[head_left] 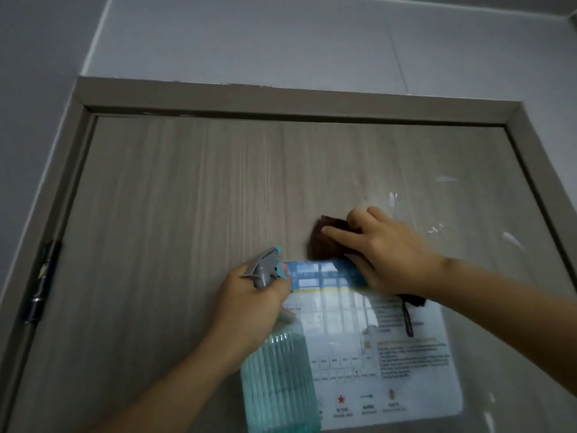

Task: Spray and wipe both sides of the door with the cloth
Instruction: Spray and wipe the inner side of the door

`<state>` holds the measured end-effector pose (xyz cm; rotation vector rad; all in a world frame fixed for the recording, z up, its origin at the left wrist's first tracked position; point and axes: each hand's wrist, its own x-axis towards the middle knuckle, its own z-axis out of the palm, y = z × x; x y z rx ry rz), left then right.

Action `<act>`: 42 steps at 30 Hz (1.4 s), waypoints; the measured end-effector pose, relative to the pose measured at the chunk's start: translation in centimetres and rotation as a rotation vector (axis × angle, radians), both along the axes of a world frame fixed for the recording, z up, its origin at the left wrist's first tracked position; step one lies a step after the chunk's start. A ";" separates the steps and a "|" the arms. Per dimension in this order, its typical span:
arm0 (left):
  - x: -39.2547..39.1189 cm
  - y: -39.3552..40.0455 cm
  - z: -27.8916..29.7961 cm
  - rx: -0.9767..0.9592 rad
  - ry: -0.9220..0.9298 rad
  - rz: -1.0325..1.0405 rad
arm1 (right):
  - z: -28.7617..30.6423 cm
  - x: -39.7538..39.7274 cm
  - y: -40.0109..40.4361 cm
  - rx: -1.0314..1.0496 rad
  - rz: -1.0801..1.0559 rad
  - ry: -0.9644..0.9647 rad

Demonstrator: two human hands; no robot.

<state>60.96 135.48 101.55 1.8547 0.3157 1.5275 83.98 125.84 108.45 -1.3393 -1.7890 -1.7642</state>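
Observation:
A grey wood-grain door (pixel 175 214) fills the view, shut in its frame. My right hand (pixel 387 254) presses a dark brown cloth (pixel 324 242) flat against the door just above a laminated notice (pixel 384 354). A dark end of the cloth hangs below that wrist. My left hand (pixel 249 310) grips the neck of a clear teal spray bottle (pixel 278 373) with a grey trigger head, held upright close to the door's lower middle.
The door frame (pixel 281 101) runs along the top and both sides, with a dark hinge (pixel 43 279) on the left edge. Pale walls surround it. Wet streaks and specks glisten on the door's right part (pixel 443 228).

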 end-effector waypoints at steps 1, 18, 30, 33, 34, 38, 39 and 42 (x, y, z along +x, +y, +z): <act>0.2 -0.1 0.1 0.010 0.010 0.004 | 0.9 0.5 -0.2 0.023 -0.014 0.019; 2.8 -3.6 7.0 0.055 -0.021 0.103 | 3.3 2.7 -1.8 0.013 0.084 0.065; 7.0 -5.4 8.8 0.094 0.191 0.118 | 7.5 6.3 -6.1 0.276 0.182 0.544; 8.4 -5.9 8.9 0.129 0.215 0.115 | 8.2 8.8 -7.7 0.374 0.168 0.605; 8.8 -6.2 8.9 0.141 0.221 0.108 | 8.3 9.5 -8.2 0.394 0.176 0.614; 10.2 -7.3 8.8 0.170 0.261 0.102 | 8.0 11.5 -9.1 0.400 0.155 0.594; 10.4 -7.3 8.8 0.177 0.275 0.101 | 7.9 11.7 -9.2 0.393 0.146 0.581; 11.1 -7.1 8.9 0.189 0.263 0.100 | 7.5 12.1 -9.4 0.388 0.141 0.557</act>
